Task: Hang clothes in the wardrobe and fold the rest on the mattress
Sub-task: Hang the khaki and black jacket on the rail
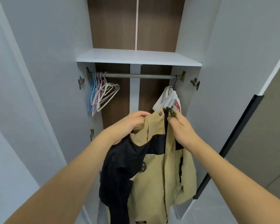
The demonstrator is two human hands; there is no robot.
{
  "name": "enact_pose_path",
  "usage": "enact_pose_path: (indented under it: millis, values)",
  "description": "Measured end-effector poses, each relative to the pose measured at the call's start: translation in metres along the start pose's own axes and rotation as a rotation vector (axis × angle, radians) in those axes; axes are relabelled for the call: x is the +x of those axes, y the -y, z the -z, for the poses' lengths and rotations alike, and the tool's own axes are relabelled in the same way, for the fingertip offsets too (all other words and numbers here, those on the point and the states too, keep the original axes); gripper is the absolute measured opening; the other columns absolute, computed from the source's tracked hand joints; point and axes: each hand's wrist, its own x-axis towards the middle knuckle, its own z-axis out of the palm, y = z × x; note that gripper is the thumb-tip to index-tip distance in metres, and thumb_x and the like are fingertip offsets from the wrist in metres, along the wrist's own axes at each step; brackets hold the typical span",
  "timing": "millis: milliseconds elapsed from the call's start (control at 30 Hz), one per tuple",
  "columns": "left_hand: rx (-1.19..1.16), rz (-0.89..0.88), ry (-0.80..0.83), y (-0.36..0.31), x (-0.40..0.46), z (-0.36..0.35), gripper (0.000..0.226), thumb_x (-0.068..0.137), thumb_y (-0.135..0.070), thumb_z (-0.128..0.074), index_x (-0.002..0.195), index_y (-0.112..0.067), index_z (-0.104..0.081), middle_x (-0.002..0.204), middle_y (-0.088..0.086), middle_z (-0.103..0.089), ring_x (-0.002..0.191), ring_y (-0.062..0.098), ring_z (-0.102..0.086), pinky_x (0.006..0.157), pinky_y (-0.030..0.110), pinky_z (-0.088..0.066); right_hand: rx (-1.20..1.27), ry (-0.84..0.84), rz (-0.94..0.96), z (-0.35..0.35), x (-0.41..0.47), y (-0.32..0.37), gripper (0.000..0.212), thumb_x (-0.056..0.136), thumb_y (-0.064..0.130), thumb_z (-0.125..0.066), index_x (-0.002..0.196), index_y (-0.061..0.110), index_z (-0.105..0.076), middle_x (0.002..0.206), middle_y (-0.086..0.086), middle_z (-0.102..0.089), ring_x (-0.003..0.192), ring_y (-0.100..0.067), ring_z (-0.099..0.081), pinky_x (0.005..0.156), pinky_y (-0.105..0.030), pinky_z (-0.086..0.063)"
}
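Note:
A tan and black jacket (153, 167) hangs from my two hands in front of the open wardrobe. My left hand (132, 122) grips its collar on the left side. My right hand (180, 126) pinches the collar by the zipper top. Above them runs the grey hanging rail (139, 76). Several empty pastel hangers (102, 92) are bunched at the rail's left end. A white garment with red stripes (170, 99) hangs at the rail's right end, just behind the jacket's collar. Whether a hanger sits inside the jacket is hidden.
A white shelf (136, 57) sits just above the rail. The left wardrobe door (31, 78) and right wardrobe door (233, 70) stand open on either side. A black-edged panel (229, 146) stands at the right.

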Motion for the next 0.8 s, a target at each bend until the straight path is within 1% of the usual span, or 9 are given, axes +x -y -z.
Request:
enact_pose_path:
  millis: [100, 233, 333, 400, 500, 567, 600, 700, 800]
  values:
    - [0.231, -0.103, 0.009, 0.012, 0.027, -0.021, 0.018, 0.092, -0.037, -0.053, 0.103, -0.043, -0.067, 0.110, -0.014, -0.065, 0.101, 0.005, -0.063, 0.082, 0.021, -0.052, -0.037, 0.022, 0.018, 0.011, 0.017, -0.016, 0.025, 0.106, 0.025, -0.037, 0.117, 0.025, -0.059, 0.113, 0.006, -0.063, 0.107, -0.011, -0.056, 0.094, -0.030, -0.044]
    - [0.241, -0.032, -0.091, 0.029, 0.066, -0.046, 0.023, 0.105, -0.033, -0.041, 0.108, -0.031, -0.064, 0.114, -0.003, -0.066, 0.109, 0.015, -0.061, 0.100, 0.041, -0.049, 0.056, -0.005, -0.026, 0.031, 0.043, -0.043, 0.029, 0.106, 0.033, -0.038, 0.110, 0.024, -0.065, 0.107, 0.006, -0.067, 0.103, -0.011, -0.061, 0.084, -0.024, -0.047]
    - [0.004, 0.077, -0.076, 0.037, 0.077, -0.054, 0.045, 0.093, -0.066, -0.041, 0.124, -0.040, -0.059, 0.128, -0.007, -0.060, 0.123, 0.014, -0.053, 0.110, 0.044, -0.041, 0.093, -0.053, -0.054, 0.044, 0.065, -0.062, 0.030, 0.105, 0.036, -0.038, 0.103, 0.025, -0.066, 0.101, 0.006, -0.069, 0.098, -0.012, -0.063, 0.080, -0.025, -0.048]
    - [0.029, 0.076, -0.071, 0.040, 0.085, -0.060, 0.050, 0.076, -0.087, -0.044, 0.114, -0.057, -0.056, 0.125, -0.013, -0.057, 0.125, 0.012, -0.045, 0.106, 0.040, -0.040, 0.153, -0.060, -0.081, 0.049, 0.080, -0.073, 0.031, 0.105, 0.036, -0.038, 0.103, 0.027, -0.067, 0.101, 0.007, -0.071, 0.099, -0.012, -0.064, 0.084, -0.027, -0.050]
    - [0.594, -0.160, -0.210, 0.039, 0.108, -0.064, 0.018, 0.095, -0.054, -0.049, 0.083, -0.041, -0.052, 0.084, -0.011, -0.052, 0.099, 0.012, -0.042, 0.088, 0.037, -0.038, 0.217, -0.051, -0.085, 0.053, 0.101, -0.086, 0.030, 0.105, 0.035, -0.039, 0.104, 0.028, -0.068, 0.100, 0.009, -0.072, 0.098, -0.010, -0.065, 0.082, -0.024, -0.050]
    - [0.877, -0.441, -0.412, 0.030, 0.120, -0.062, 0.026, 0.097, -0.020, -0.053, 0.077, -0.035, -0.047, 0.063, -0.013, -0.038, 0.068, 0.011, -0.039, 0.080, 0.040, -0.039, 0.227, -0.053, -0.063, 0.055, 0.114, -0.094, 0.030, 0.105, 0.033, -0.039, 0.105, 0.028, -0.068, 0.099, 0.011, -0.071, 0.098, -0.006, -0.065, 0.078, -0.018, -0.047]
    - [0.948, -0.520, -0.480, 0.026, 0.125, -0.060, 0.023, 0.092, -0.010, -0.054, 0.081, -0.029, -0.057, 0.060, -0.013, -0.033, 0.059, 0.012, -0.034, 0.074, 0.038, -0.038, 0.226, -0.053, -0.053, 0.056, 0.121, -0.098, 0.029, 0.105, 0.032, -0.040, 0.105, 0.028, -0.068, 0.099, 0.012, -0.071, 0.097, -0.006, -0.064, 0.079, -0.018, -0.046]
    - [1.058, -0.551, -0.526, 0.025, 0.139, -0.051, 0.029, 0.078, -0.005, -0.051, 0.092, -0.024, -0.067, 0.061, -0.015, -0.029, 0.061, 0.011, -0.029, 0.071, 0.030, -0.024, 0.209, -0.039, -0.089, 0.063, 0.146, -0.109, 0.027, 0.103, 0.024, -0.043, 0.093, 0.023, -0.069, 0.094, 0.007, -0.071, 0.091, -0.011, -0.064, 0.076, -0.023, -0.045]
    - [1.165, -0.537, -0.499, 0.032, 0.152, -0.047, 0.033, 0.079, -0.005, -0.057, 0.102, -0.026, -0.067, 0.059, -0.013, -0.047, 0.065, 0.013, -0.038, 0.072, 0.030, -0.027, 0.455, 0.074, -0.313, 0.079, 0.176, -0.126, 0.028, 0.083, 0.030, -0.044, 0.089, 0.006, -0.057, 0.099, -0.013, -0.061, 0.091, -0.026, -0.058, 0.078, -0.037, -0.046]
